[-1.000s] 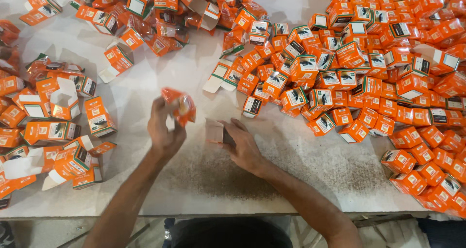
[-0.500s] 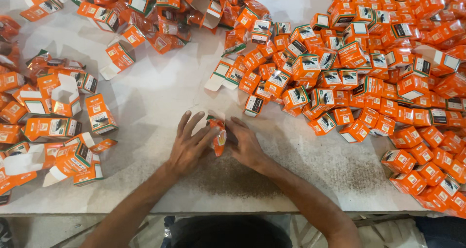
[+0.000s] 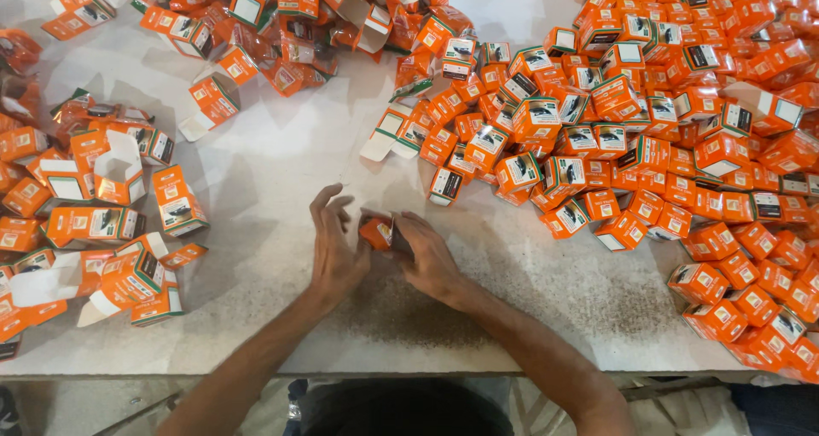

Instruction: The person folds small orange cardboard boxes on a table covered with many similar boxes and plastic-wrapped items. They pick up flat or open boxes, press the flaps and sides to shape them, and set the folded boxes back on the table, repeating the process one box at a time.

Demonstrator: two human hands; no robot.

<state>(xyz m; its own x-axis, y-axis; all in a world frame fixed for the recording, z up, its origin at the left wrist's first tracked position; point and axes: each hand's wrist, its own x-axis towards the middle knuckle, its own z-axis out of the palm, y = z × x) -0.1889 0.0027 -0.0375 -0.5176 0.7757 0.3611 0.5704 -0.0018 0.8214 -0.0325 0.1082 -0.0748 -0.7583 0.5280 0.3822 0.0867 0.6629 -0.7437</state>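
Hands meet mid-table (image 3: pixel 256 231): right hand (image 3: pixel 431 252) grips a small orange box (image 3: pixel 376 232), left hand (image 3: pixel 334 247) open-fingered against it, apparently closing its flaps. Closed boxes (image 3: pixel 665 103) are heaped right, open ones (image 3: pixel 94 223) left.

Your desk (image 3: pixel 281 188) is a pale, speckled slab, worn darker near its front edge, and it is bare only down the middle. To your right a dense heap of closed orange boxes (image 3: pixel 682 120) lies on it, spreading from the far edge to the near right corner, while at your left looser orange boxes with open white flaps (image 3: pixel 102 223) lie scattered. Along the far edge more open boxes (image 3: pixel 290 18) sit in a jumble, some tipped on their sides.
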